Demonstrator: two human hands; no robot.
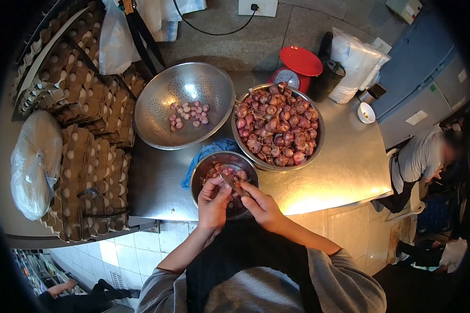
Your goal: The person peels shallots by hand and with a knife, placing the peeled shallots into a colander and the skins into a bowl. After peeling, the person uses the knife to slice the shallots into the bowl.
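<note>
Over a small steel bowl with onion skins and some small red onions in it, my two hands are close together. My right hand is closed on a small knife, whose blade points up and left toward my other hand. The fingers of my left hand are pinched near the blade tip; what they hold is too small to make out. Behind on the right, a large steel bowl is heaped with unpeeled red onions. A steel colander at the back left holds several peeled onions.
A blue cloth lies behind the small bowl. Stacked egg trays and a plastic bag stand left. A red scale, a dark container and a white bowl are at the back right. Another person sits right.
</note>
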